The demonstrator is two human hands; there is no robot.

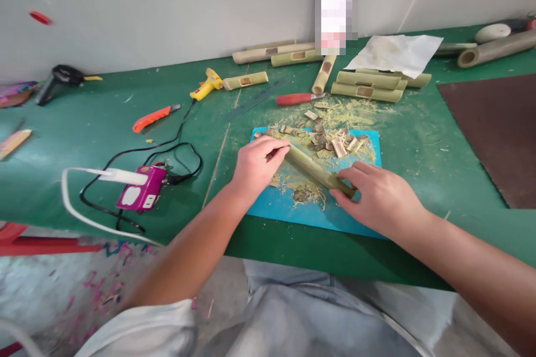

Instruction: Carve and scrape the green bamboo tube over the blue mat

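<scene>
Both hands hold one length of green bamboo (312, 166) slantwise above a blue mat (276, 209). At its far left end, my left hand (260, 163) is closed, with thumb and fingertips pinched at the tip; whether a small thing is also in that pinch is hidden. My right hand (374, 192) wraps thumb and fingers round the nearer right end. Bamboo chips (339, 146) and pale dust cover the upper part of the mat. A small heap of shavings (302, 195) lies below the bamboo.
Beyond the mat are a red-handled knife (295, 99) and several notched bamboo tubes (366, 92). Leftward lie an orange box cutter (154, 118), a yellow glue gun (207, 85) and a purple power strip (141, 189) with cords. A dark brown board (498, 134) is at right.
</scene>
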